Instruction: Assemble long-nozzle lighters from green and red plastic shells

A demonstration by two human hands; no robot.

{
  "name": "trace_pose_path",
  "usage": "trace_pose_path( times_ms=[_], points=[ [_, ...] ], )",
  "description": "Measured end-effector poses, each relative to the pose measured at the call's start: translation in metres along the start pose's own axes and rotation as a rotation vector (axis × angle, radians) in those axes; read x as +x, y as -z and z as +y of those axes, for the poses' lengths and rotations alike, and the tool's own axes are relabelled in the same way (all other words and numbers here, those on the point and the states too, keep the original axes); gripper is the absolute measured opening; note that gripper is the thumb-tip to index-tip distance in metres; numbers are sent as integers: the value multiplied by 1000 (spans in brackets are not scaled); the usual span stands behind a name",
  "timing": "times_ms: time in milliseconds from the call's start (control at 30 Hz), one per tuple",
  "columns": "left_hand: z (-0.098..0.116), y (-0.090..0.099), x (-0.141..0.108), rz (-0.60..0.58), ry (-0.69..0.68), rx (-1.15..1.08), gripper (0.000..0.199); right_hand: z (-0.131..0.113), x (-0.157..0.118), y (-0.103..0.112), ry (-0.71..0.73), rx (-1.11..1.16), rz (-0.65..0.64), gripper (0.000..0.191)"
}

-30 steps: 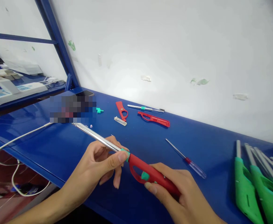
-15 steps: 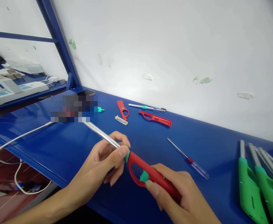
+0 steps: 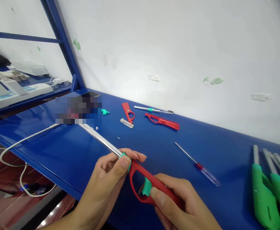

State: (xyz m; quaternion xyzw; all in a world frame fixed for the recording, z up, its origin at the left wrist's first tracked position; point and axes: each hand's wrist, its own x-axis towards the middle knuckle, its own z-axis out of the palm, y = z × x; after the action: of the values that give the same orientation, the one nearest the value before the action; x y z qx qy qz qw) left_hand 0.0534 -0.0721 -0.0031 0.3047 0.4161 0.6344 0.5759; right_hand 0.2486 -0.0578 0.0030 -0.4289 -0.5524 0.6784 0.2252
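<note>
A red long-necked lighter (image 3: 160, 182) with a silver tube and a green collar is held between my two hands, its tube slanting up to the left. My left hand (image 3: 110, 175) is closed on the front end, thumb on the green collar, with one or two fingers reaching past it. Around the red handle wraps my right hand (image 3: 178, 201), the thumb beside the green trigger (image 3: 147, 186) inside the guard loop. The far tip of the tube meets a blurred patch and cannot be made out. The handle's rear end is hidden by my right hand.
On the blue table (image 3: 87, 166) lie a screwdriver (image 3: 208, 174), two red handle halves (image 3: 162, 122) (image 3: 127, 111), a clear fuel tank (image 3: 127, 123), a silver tube (image 3: 142, 109) and a green trigger (image 3: 105, 111). Several green lighters (image 3: 266, 195) stand at right; a white cable (image 3: 29, 137) hangs leftward.
My left fingers have straightened over the collar, and the green collar shows more. The trigger stands out further in the loop. Small parts on the table behind the tube now show.
</note>
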Motion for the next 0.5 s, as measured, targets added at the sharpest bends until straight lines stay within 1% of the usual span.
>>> trace_pose_path(
  times_ms=[67,167,233,367,500],
  points=[
    [-2,-2,-3,45,33,-50,35,0,2,1,22,-24,-24,78],
    [-2,-7,-6,88,92,-72,41,2,5,2,78,-38,-62,63],
    [-2,-10,-7,112,109,-75,43,3,6,2,121,-44,-63,56],
    [-4,-15,-7,144,104,-70,43,2,7,2,115,-62,-45,56],
    [-6,-17,-9,142,94,-80,43,3,8,6,105,-12,-107,54]
  ],
)
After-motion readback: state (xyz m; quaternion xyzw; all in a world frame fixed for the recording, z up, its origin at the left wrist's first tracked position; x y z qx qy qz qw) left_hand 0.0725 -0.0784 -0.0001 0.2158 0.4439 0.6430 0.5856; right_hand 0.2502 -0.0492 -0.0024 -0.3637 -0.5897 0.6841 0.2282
